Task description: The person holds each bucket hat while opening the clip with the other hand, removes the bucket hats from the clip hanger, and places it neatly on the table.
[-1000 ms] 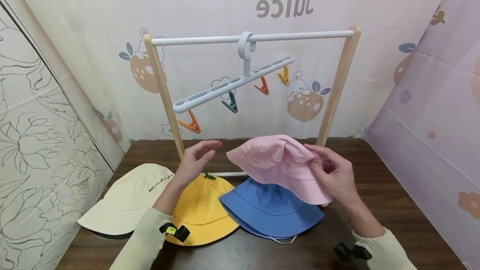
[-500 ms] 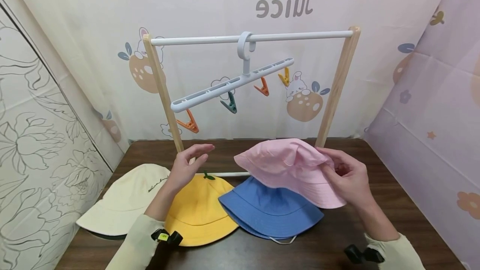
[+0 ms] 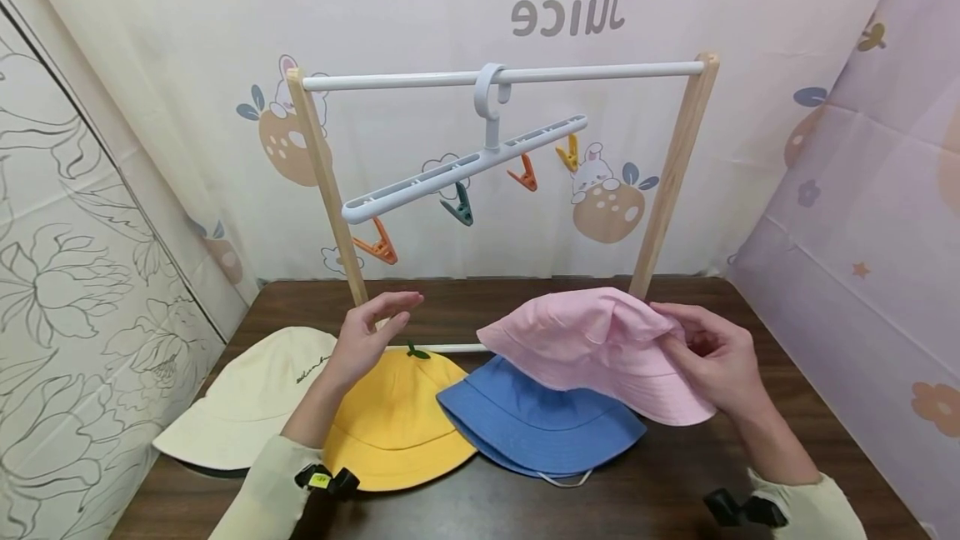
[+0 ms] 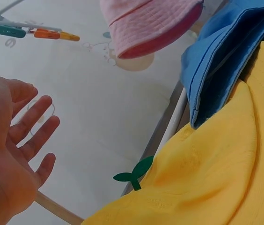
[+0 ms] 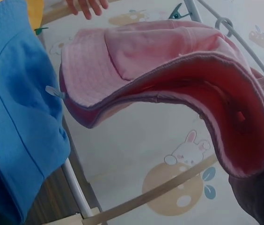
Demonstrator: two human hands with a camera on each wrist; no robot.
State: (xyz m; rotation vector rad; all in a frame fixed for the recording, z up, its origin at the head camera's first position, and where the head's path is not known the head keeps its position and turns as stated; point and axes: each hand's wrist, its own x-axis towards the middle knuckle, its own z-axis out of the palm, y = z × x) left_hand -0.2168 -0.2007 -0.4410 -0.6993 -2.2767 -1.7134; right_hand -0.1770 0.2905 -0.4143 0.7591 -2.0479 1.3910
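Note:
My right hand [image 3: 712, 365] grips the brim of a pink bucket hat [image 3: 592, 348] and holds it in the air above a blue bucket hat [image 3: 536, 427] lying on the table. In the right wrist view the pink hat [image 5: 169, 70] shows its inside and the blue hat [image 5: 15, 117] lies to the left. My left hand [image 3: 371, 332] hovers with fingers spread and holds nothing, just above a yellow hat [image 3: 397, 423] with a green stem. The left wrist view shows that hand [image 4: 15, 145] empty beside the yellow hat [image 4: 207, 178].
A cream bucket hat [image 3: 247, 398] lies at the left of the dark wooden table [image 3: 787, 407]. Behind the hats stands a wooden rack [image 3: 678, 165] with a white bar, carrying a grey hanger [image 3: 465, 169] with several coloured clips. Curtains close in both sides.
My right hand has carried the pink hat to the right and slightly lower. My left hand has drifted a little left and down.

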